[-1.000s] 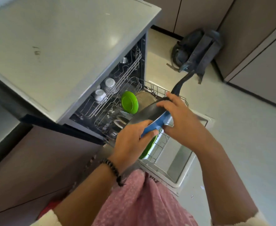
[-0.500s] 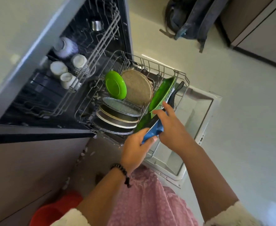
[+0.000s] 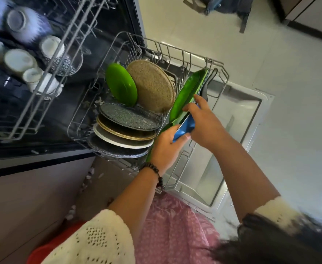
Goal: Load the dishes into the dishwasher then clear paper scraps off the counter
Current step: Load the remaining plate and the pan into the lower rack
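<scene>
While held at the right side of the pulled-out lower rack (image 3: 216,63), blue pan (image 3: 184,127) pinched by its near edge between both hands: left hand (image 3: 165,147) curled under the edge, thumb on the blue underside; right hand (image 3: 203,123) curled over it from the right, forefinger extended. Pan on edge, black handle (image 3: 210,79) pointing away along the rack wall, just beside the upright green tray (image 3: 187,94). Left of the hands: green plate (image 3: 121,83) and woven round mat (image 3: 150,85) upright, four stacked-leaning plates (image 3: 126,130) nearer. Upper rack (image 3: 48,86) with inverted cups (image 3: 18,61), blurred. Dishwasher door (image 3: 238,134) open beneath.
</scene>
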